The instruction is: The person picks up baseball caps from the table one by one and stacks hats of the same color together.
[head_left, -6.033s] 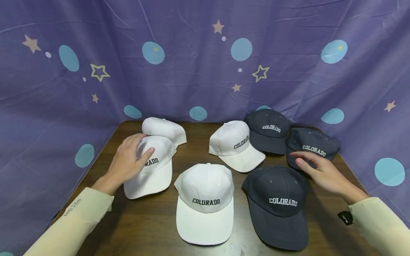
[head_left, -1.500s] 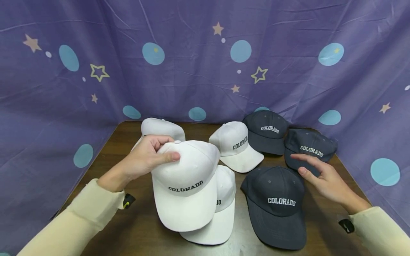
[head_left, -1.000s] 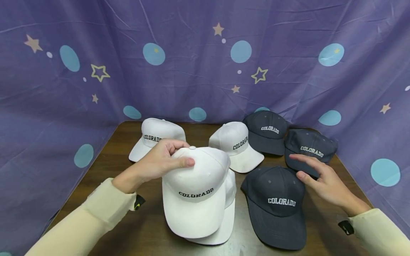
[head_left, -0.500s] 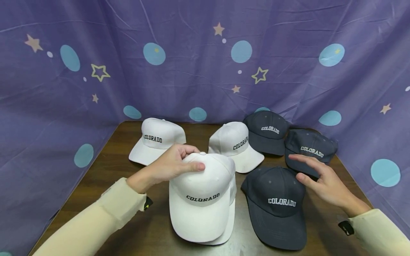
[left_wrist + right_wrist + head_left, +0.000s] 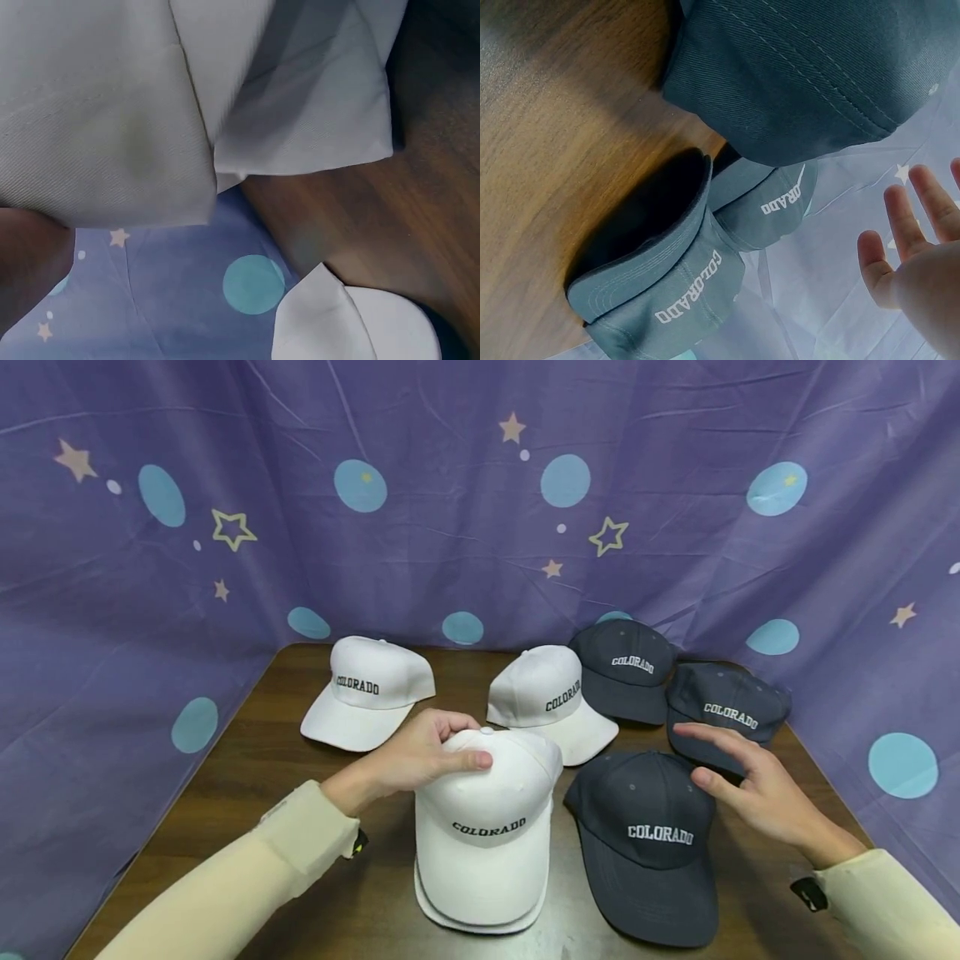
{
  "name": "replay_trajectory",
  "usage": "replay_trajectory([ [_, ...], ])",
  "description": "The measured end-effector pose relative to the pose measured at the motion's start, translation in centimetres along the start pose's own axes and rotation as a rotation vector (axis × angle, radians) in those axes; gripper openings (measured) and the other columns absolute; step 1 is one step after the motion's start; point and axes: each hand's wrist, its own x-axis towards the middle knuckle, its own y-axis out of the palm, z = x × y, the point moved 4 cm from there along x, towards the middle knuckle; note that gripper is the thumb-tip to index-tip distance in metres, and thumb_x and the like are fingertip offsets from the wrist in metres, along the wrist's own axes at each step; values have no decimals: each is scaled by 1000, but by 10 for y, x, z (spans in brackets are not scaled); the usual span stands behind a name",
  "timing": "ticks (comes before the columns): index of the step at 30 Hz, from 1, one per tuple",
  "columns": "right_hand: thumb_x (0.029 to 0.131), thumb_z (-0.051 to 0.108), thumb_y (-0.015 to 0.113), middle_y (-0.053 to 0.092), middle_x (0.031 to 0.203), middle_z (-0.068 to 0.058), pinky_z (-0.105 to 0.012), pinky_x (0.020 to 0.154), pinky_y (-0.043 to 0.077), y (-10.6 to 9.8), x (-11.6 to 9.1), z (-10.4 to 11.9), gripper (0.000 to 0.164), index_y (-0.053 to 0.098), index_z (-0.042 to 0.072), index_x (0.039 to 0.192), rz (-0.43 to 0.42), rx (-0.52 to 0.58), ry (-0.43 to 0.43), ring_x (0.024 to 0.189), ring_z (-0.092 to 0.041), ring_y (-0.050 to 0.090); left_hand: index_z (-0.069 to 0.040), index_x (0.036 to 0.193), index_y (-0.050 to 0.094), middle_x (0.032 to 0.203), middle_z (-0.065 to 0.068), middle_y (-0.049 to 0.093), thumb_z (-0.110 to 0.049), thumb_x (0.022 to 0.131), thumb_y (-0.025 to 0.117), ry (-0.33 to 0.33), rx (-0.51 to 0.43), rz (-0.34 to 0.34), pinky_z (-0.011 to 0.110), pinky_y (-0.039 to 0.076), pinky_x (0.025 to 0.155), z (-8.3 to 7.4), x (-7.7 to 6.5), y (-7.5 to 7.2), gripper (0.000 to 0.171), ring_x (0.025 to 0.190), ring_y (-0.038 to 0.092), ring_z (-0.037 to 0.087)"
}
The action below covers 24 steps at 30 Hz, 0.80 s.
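My left hand (image 5: pixel 423 752) pinches the crown of a white baseball cap (image 5: pixel 491 793) lettered COLORADO, thumb on the outside. This cap sits over a second white cap (image 5: pixel 480 929), of which mainly the brim's edge shows. In the left wrist view the held cap's back panels (image 5: pixel 112 150) loom close. My right hand (image 5: pixel 768 802) hovers with relaxed fingers, holding nothing. Nearest to it are the front dark navy cap (image 5: pixel 648 860) and a second dark cap (image 5: pixel 723 706) behind. The right wrist view shows those straight fingers (image 5: pixel 909 217) apart from the caps.
A third dark cap (image 5: pixel 622 664) lies at the back, partly behind a white cap (image 5: pixel 543 693). Another white cap (image 5: pixel 367 689) is at the back left. They rest on a brown wooden table (image 5: pixel 217 810), with a purple patterned curtain (image 5: pixel 450 568) behind.
My left hand took the left white cap from the table, carried it right and lowered it over the front white cap, nearly covering it. The right hand has hardly moved.
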Motion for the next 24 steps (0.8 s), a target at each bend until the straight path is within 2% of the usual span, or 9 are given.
replay_trajectory([
  [4, 84, 5, 68, 50, 136, -4, -14, 99, 27, 1, 0, 0, 59, 49, 20, 137, 3, 7, -1, 126, -17, 41, -9, 95, 67, 78, 5, 67, -22, 82, 75, -7, 26, -14, 29, 51, 58, 7, 2, 2, 20, 66, 60, 18],
  [9, 83, 4, 69, 50, 136, -4, -14, 98, 28, 3, 0, 0, 59, 49, 19, 137, 7, 5, 1, 126, -17, 42, -12, 96, 68, 76, 4, 67, -27, 82, 76, -33, 68, -65, 31, 52, 56, 17, 3, 2, 22, 64, 61, 17],
  [12, 84, 4, 68, 50, 136, -3, -14, 98, 28, 4, -1, -1, 60, 49, 20, 138, 15, 4, 17, 126, -16, 42, -15, 96, 68, 77, 0, 67, -32, 80, 77, -33, 153, -114, 32, 53, 59, 21, 3, 1, 25, 67, 61, 15],
  [17, 84, 4, 68, 51, 136, -1, -13, 98, 28, 5, -2, -2, 60, 49, 22, 137, 17, 1, 33, 125, -15, 42, -24, 96, 68, 84, -9, 67, -43, 75, 78, -24, 351, -212, 31, 51, 66, 27, 4, -1, 30, 76, 60, 10],
  [24, 84, 5, 68, 49, 137, 0, -14, 98, 27, 6, -3, -2, 59, 49, 23, 137, 12, 5, 37, 126, -14, 40, -19, 106, 69, 99, -9, 66, -43, 75, 78, 32, 527, -279, 29, 49, 79, 28, 3, -1, 40, 91, 58, 6],
])
